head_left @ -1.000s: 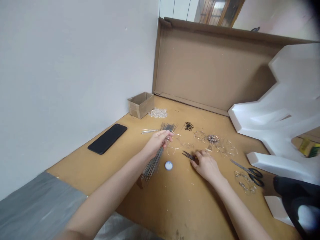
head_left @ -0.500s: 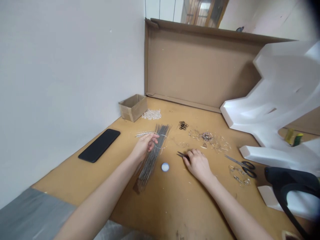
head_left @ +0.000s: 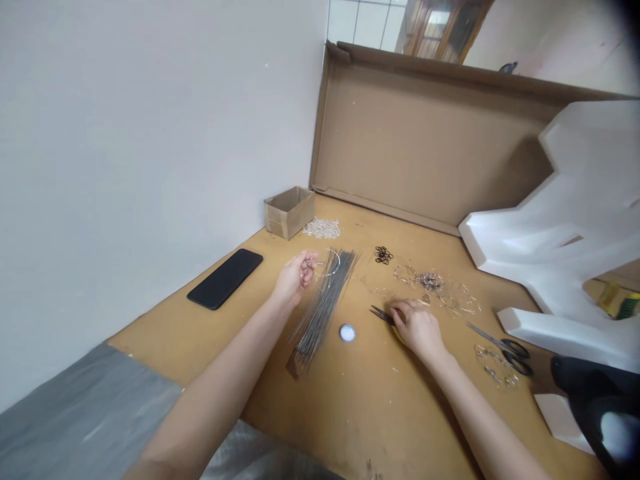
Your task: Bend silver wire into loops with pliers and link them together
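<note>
My left hand [head_left: 294,279] is closed, pinching a thin silvery wire [head_left: 338,262] that curves out in an open loop. It hovers by the left side of a bundle of straight grey wires [head_left: 327,300] lying on the table. My right hand [head_left: 417,328] rests low over the table with its fingers curled on a dark tool with two pointed tips [head_left: 381,313]. The tips point left, slightly parted, and the palm hides the rest of the tool. Between the hands sits a small round blue-rimmed white disc [head_left: 347,333].
Left lies a black phone [head_left: 225,279]. Behind are a small cardboard box [head_left: 289,217], clear beads [head_left: 323,228] and black rings [head_left: 383,255]. Rightward are tangled wire loops [head_left: 433,281], black-handled scissors [head_left: 515,348], a beaded wire piece [head_left: 497,367] and white foam [head_left: 510,233]. Cardboard [head_left: 425,147] stands behind.
The view has swung left, so everything sits further right. My left hand has turned and lifted slightly toward the bundle's upper left; the wire loop now stands higher. My right hand stays at the tool.
</note>
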{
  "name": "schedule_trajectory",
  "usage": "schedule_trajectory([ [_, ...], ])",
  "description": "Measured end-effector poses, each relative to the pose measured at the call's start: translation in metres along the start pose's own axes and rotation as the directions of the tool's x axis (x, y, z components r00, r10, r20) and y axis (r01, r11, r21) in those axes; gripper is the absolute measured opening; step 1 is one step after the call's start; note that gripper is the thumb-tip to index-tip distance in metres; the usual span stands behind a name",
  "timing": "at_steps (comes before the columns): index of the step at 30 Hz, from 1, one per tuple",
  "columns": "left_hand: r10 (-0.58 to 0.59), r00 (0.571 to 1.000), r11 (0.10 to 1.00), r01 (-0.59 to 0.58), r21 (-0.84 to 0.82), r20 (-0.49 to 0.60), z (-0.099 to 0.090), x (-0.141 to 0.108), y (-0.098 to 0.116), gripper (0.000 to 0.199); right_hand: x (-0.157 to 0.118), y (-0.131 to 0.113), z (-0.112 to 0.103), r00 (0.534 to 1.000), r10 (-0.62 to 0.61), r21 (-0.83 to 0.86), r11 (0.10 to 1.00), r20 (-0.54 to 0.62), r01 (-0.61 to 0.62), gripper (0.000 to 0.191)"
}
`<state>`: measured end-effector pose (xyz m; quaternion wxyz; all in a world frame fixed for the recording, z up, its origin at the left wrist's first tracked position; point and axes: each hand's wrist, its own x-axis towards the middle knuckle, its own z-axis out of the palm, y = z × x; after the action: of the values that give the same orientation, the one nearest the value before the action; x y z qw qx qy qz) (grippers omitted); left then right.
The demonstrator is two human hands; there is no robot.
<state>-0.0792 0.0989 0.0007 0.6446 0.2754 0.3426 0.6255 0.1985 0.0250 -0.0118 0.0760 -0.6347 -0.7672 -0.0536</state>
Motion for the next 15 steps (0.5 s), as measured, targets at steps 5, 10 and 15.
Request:
schedule_trajectory([
  [5, 0.180, 0.946, 0.966, -0.222, -0.136, -0.269, -0.018, 0.010, 0.025, 0.023, 0.032, -0.020, -0.015, 0.993, -0.116, -0.008, 0.993, 0.019, 0.116, 0.029],
  [10, 0.192, 0.930, 0.957, -0.248, -0.148, -0.314, -0.021, 0.013, 0.022, 0.025, 0.094, -0.075, -0.012, 0.946, -0.312, -0.048, 0.947, 0.083, 0.317, 0.027],
  [15, 0.180, 0.941, 0.964, -0.227, -0.141, -0.286, -0.019, 0.012, 0.016, 0.025, 0.149, -0.136, 0.006, 0.875, -0.455, -0.088, 0.877, 0.167, 0.473, 0.030],
])
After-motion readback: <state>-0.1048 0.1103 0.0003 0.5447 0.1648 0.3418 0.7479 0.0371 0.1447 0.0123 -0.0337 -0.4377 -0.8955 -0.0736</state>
